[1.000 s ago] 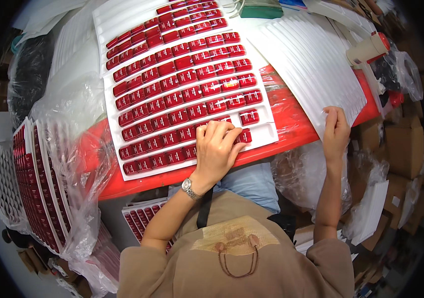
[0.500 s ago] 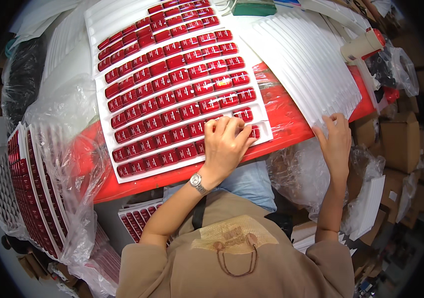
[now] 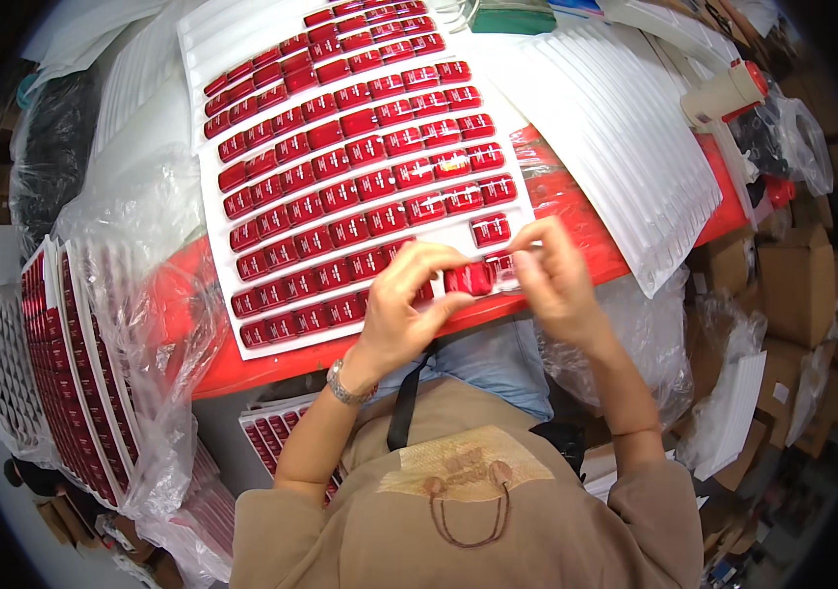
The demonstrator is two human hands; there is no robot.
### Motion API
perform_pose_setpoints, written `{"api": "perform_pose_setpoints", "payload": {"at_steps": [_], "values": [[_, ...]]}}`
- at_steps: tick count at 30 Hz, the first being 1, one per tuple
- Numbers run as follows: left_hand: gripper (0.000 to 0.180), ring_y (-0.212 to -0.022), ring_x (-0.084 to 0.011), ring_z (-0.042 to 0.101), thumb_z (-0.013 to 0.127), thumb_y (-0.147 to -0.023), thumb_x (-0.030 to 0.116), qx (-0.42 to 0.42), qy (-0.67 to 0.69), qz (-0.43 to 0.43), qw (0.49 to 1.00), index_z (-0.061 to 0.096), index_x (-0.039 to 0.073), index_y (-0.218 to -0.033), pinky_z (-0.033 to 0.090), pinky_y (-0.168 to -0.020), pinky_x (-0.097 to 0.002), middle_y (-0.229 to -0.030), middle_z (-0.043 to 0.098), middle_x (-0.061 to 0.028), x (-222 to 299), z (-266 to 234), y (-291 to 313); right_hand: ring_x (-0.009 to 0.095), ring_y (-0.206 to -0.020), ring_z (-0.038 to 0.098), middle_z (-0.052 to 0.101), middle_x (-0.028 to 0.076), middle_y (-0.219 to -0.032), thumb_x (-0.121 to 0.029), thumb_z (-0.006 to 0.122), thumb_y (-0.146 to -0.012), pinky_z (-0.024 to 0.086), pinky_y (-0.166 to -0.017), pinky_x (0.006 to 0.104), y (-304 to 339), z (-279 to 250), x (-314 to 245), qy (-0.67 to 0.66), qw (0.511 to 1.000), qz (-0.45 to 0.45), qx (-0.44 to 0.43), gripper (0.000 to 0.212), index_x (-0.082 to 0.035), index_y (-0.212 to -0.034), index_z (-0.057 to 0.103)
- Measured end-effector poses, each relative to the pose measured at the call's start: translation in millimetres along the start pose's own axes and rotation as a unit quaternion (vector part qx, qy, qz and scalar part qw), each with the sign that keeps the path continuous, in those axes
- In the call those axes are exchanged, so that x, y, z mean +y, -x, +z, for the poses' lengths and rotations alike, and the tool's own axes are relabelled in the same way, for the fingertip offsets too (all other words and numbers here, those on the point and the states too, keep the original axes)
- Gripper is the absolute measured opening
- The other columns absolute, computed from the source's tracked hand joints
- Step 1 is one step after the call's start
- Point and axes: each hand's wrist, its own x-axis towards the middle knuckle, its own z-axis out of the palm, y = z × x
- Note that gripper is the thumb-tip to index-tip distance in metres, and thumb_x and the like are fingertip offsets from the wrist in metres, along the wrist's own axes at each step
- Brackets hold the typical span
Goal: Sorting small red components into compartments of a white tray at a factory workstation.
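A white tray (image 3: 537, 280) carries curved rows of small glossy red blocks (image 3: 348, 232) with pale print. Over its near right corner, my left hand (image 3: 390, 309) is closed, with thumb and fingers on either side of one red block (image 3: 468, 280). Just to the right is my right hand (image 3: 564, 293), its thumb and fingers bent together in a pinch. Whatever they may hold is too small to make out. Another red block (image 3: 491, 231) sits alone in the row above, with a bare stretch of tray to its left.
A stack of white ridged trays (image 3: 625, 147) lies on the right of the red table (image 3: 272, 373). Behind it is a white and red cylinder (image 3: 728, 95). Plastic-wrapped trays of red blocks (image 3: 71, 363) stand at the left. Cardboard boxes (image 3: 797, 285) fill the right side.
My right hand has left the white tray stack and come in beside my left hand. The left has shifted slightly left and down, and a red block now shows between its fingers.
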Motion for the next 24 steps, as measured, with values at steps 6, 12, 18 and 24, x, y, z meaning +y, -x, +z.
{"api": "perform_pose_setpoints", "payload": {"at_steps": [6, 12, 18, 24], "values": [[0.032, -0.087, -0.0285, 0.058, 0.074, -0.067, 0.007, -0.021, 0.049, -0.012, 0.998, 0.061, 0.000, -0.095, 0.046, -0.075, -0.0361, -0.093, 0.062, -0.0116, -1, 16, 2, 0.033, -0.058, 0.058, 0.055, 0.013, -0.063, -0.051, 0.051, -0.087, 0.042, -0.052, 0.0422, -7, 12, 13, 0.245, 0.958, -0.150, -0.023, 0.055, -0.001, -0.111, 0.047], [0.030, -0.084, -0.0222, 0.049, 0.073, -0.070, 0.020, 0.057, -0.344, 0.047, 0.936, 0.064, 0.006, -0.094, 0.034, -0.073, -0.0349, -0.087, 0.055, -0.0055, -15, 15, -19, 0.025, -0.066, 0.053, 0.054, 0.012, -0.080, -0.022, 0.066, -0.082, 0.043, -0.060, 0.0367, 52, -95, 7, 0.520, 0.818, -0.015, 0.245, 0.027, -0.002, -0.098, 0.058], [0.031, -0.084, -0.0211, 0.049, 0.074, -0.068, 0.020, 0.039, -0.352, 0.060, 0.933, 0.062, 0.005, -0.093, 0.033, -0.076, -0.0349, -0.085, 0.053, -0.0053, -11, 23, -30, 0.023, -0.065, 0.053, 0.053, 0.011, -0.093, -0.005, 0.067, -0.077, 0.043, -0.060, 0.0324, 75, -110, 37, 0.522, 0.827, -0.023, 0.207, 0.016, 0.000, -0.091, 0.060], [0.028, -0.084, -0.0211, 0.050, 0.072, -0.071, 0.018, 0.037, -0.347, 0.052, 0.936, 0.063, 0.007, -0.095, 0.034, -0.077, -0.0350, -0.085, 0.053, -0.0052, -25, 26, -28, 0.017, -0.064, 0.053, 0.053, 0.008, -0.084, 0.002, 0.065, -0.075, 0.042, -0.057, 0.0262, 77, -117, 25, 0.433, 0.877, 0.043, 0.204, 0.010, 0.001, -0.085, 0.061]]}}
